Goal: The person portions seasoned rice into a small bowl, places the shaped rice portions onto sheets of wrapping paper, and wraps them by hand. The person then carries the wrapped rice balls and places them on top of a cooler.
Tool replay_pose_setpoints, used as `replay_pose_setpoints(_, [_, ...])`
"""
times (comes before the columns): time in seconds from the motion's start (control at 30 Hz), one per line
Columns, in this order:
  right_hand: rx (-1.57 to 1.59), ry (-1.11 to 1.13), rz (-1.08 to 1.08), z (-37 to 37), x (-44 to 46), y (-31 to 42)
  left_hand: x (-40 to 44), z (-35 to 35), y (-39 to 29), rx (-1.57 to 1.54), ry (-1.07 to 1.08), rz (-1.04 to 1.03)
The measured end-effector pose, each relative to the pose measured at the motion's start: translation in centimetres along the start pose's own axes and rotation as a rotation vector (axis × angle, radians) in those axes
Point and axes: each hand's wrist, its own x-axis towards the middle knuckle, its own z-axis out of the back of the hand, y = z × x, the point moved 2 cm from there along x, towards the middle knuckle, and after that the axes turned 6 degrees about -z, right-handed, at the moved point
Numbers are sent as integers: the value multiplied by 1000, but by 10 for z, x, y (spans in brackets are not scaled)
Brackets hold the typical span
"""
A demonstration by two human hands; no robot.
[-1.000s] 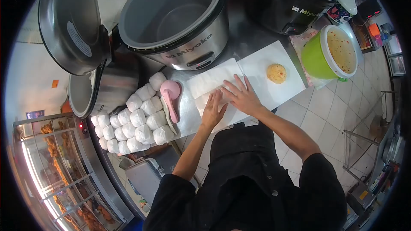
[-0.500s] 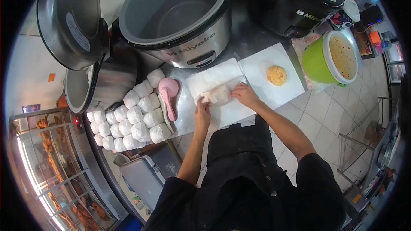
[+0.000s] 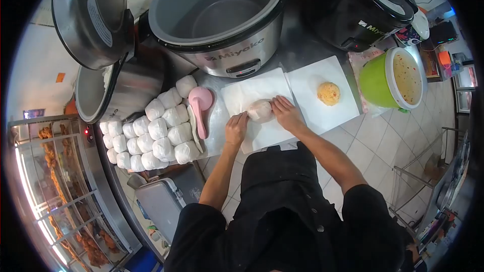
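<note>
A paper-wrapped bundle point(image 3: 260, 111) lies on a stack of white paper sheets point(image 3: 262, 86) between my two hands. My left hand point(image 3: 236, 129) has its fingers closed at the bundle's left end. At the right end, the fingers of my right hand point(image 3: 287, 113) are pressed together on the wrapping. Right of them, a round ball of yellowish rice point(image 3: 328, 93) sits on another white sheet point(image 3: 312, 77). To the left are several white wrapped bundles point(image 3: 163, 148) in rows, with a pink rice paddle point(image 3: 200, 112) beside them.
An open Miyako rice cooker point(image 3: 217, 15) stands behind the paper. A second open cooker point(image 3: 118, 90) is at the left and a black one point(image 3: 348, 15) at the back right. A green bucket point(image 3: 376, 80) stands at the right. A glass display case point(image 3: 75, 196) is at the lower left.
Both hands went from lying flat on the paper to gripping the wrapping's two ends. The wrapping is now gathered into a shorter, rounder bundle. The camera view has shifted slightly.
</note>
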Motion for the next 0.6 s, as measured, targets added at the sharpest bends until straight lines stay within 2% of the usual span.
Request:
replay_pose_setpoints(0.1, [37,-44,-82,-8,-5,1,-3,1,0,-14,41,72])
replay_pose_setpoints(0.23, [207,15,-199,-14,-9,2,10,7,-9,64,-5,-108])
replay_pose_setpoints(0.3, [4,109,-164,1,-8,14,17,10,-18,119,4,-119])
replay_pose_setpoints(0.33, [-99,153,-147,10,-7,21,15,7,-15,92,43,-85])
replay_pose_setpoints(0.4, [-19,280,-233,16,-9,33,15,1,-8,37,119,-18])
replay_pose_setpoints(0.43, [22,344,-276,17,-11,36,19,-2,-3,12,202,104])
replay_pose_setpoints(0.5, [95,347,-298,14,-13,35,31,-7,11,-38,362,349])
replay_pose_setpoints(0.6, [129,347,-300,10,-17,32,46,-5,19,-133,404,454])
